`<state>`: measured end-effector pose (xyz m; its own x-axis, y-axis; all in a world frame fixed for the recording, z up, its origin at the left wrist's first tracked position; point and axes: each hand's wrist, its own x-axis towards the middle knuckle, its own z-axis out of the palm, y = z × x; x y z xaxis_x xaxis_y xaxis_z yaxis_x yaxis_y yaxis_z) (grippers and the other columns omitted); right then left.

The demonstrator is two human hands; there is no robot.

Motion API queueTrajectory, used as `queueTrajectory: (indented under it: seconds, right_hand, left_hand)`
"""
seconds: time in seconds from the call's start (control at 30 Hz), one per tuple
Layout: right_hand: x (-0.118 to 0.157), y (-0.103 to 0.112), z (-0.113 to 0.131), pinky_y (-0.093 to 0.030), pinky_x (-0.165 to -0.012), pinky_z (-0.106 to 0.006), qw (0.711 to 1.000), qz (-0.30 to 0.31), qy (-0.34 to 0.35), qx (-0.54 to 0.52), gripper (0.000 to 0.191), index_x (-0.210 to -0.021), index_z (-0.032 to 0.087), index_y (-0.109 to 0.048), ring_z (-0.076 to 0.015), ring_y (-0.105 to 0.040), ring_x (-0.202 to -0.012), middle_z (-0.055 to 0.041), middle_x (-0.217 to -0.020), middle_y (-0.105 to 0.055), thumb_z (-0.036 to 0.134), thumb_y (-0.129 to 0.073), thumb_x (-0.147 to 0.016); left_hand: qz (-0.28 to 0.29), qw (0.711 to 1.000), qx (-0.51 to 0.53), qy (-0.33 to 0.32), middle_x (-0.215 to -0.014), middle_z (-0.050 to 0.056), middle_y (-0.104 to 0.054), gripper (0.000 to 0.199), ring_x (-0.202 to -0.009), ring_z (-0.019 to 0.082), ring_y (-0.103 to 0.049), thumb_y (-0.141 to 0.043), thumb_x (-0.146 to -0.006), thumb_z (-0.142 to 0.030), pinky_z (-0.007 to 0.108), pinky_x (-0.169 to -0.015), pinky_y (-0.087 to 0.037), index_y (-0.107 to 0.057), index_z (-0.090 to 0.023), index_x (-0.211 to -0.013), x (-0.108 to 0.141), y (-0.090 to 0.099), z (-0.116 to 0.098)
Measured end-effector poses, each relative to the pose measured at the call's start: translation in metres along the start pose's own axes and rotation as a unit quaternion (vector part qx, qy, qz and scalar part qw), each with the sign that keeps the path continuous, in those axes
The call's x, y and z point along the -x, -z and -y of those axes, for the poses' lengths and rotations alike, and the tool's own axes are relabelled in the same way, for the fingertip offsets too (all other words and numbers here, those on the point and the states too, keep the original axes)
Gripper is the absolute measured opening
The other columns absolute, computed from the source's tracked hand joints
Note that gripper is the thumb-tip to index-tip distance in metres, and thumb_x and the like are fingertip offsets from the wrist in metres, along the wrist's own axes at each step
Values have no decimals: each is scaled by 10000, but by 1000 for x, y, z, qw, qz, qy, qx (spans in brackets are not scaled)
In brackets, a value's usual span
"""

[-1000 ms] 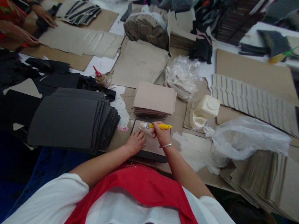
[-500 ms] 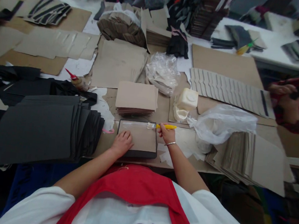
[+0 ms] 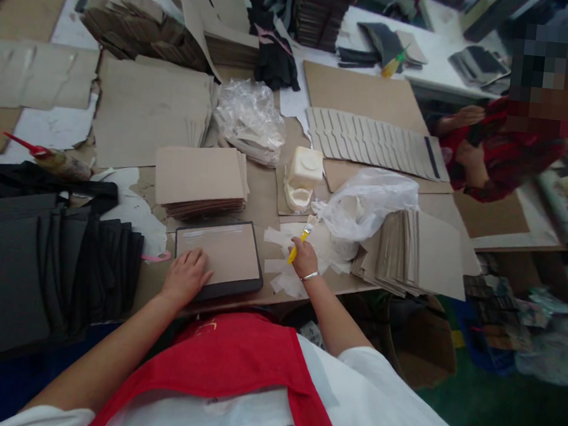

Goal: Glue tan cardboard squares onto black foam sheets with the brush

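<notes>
My left hand (image 3: pixel 188 274) lies flat, fingers stretched out, on the left part of a brown board (image 3: pixel 230 255). The board rests on a black sheet (image 3: pixel 236 291) whose edge shows around it, and a pale wet-looking strip runs along the board's far edge. In my right hand (image 3: pixel 304 258) is a yellow-handled paintbrush (image 3: pixel 300 243), its bristles pointing away from me. The brush is over white paper scraps, to the right of the board and apart from it. Just beyond the bristles stands a cream plastic container (image 3: pixel 304 168) with a cut opening.
A stack of brown boards (image 3: pixel 199 178) sits just behind the work. Black sheets (image 3: pixel 77 273) are piled at left, near a red-tipped glue bottle (image 3: pixel 62 163). To the right are a clear plastic bag (image 3: pixel 375 202) and grey boards (image 3: pixel 435 254). Another person (image 3: pixel 491 146) is at the far right.
My right hand has drawn the brush off the board's far edge, rightward toward the cream container. My left hand stays on the board. The whole view has turned to the right.
</notes>
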<state>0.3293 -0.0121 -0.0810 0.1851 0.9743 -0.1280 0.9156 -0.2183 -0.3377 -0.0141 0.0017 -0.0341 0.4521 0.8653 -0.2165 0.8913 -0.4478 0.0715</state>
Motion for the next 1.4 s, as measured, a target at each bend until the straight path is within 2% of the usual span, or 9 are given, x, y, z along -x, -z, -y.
queueTrajectory:
  seconds: [0.17, 0.37, 0.5, 0.6, 0.8, 1.0, 1.1, 1.3, 1.4]
  right_hand:
    - [-3, -28, -6, -357, -761, -322, 995, 15, 34, 94, 334, -1157, 124, -584, -222, -481, -844, -139, -885, -594, 129, -403, -877]
    - [-4, -6, 5, -382, -745, -336, 990, -78, 111, 45, 276, -1057, 135, -613, -224, -467, -790, -102, -782, -565, 173, -398, -888]
    - [9, 7, 43, -412, -776, -351, 976, -126, 179, -12, 252, -1028, 162, -614, -225, -501, -813, -105, -818, -595, 237, -406, -906]
    - [21, 14, 75, -426, -793, -363, 965, -103, 235, -52, 224, -1025, 194, -607, -222, -531, -828, -98, -860, -624, 239, -430, -896]
    - [13, 22, 118, -421, -925, -421, 937, -59, 308, -157, 230, -1048, 212, -523, -245, -517, -1126, -128, -1197, -585, 323, -541, -847]
    - [-11, -1, 125, -481, -742, -336, 953, -8, 248, -173, 152, -945, 199, -501, -201, -608, -803, -73, -858, -632, 323, -511, -856]
    - [-16, -13, 120, -475, -667, -308, 972, -29, 169, -162, 176, -954, 191, -485, -189, -608, -730, -74, -861, -627, 339, -493, -858]
    - [-39, -28, 127, -475, -693, -329, 983, -73, 98, -140, 226, -983, 179, -482, -213, -613, -770, -98, -895, -633, 366, -468, -856]
    - [-52, -35, 134, -467, -716, -336, 988, -56, 73, -123, 246, -1004, 162, -490, -222, -609, -799, -111, -922, -631, 347, -478, -842]
  left_hand:
    - [18, 1000, 3, 16, -1310, 161, -526, 399, -1150, 308, -494, -484, -862, -363, 435, -921, -425, -572, -134, -1177, 1, 7, -3]
    - [-48, 979, 186, 75, -1355, 199, -477, 592, -1164, 304, -503, -608, -784, -338, 456, -963, -407, -442, -122, -1310, -4, 9, -20]
    - [-14, 850, 501, 161, -1213, 154, -577, 780, -782, 160, -630, -652, -726, -446, 308, -708, -511, -338, -138, -1371, -30, 18, -48]
    - [13, 741, 640, 201, -865, 52, -658, 561, -533, 81, -548, -590, -747, -495, 204, -493, -412, -542, -129, -1170, -49, 24, -54]
    - [-24, 706, 683, 183, -481, -50, -507, 355, -417, 62, -413, -633, -683, -505, 188, -413, -330, -618, -150, -700, -38, 24, -26]
    - [-63, 636, 727, 253, -558, -36, -551, 424, -512, 93, -538, -668, -615, -565, 234, -538, -492, -574, -162, -701, -23, 20, 6]
    - [-74, 663, 685, 293, -553, -36, -553, 411, -499, 104, -538, -620, -652, -570, 240, -530, -475, -571, -170, -734, -22, 12, 26]
    - [-81, 815, 478, 318, -549, -16, -557, 288, -532, 127, -528, -522, -772, -438, 230, -525, -378, -580, -176, -667, -33, -4, 57]
    - [-88, 854, 402, 320, -612, 2, -598, 264, -615, 134, -540, -554, -769, -404, 233, -579, -356, -595, -173, -647, -43, -6, 63]
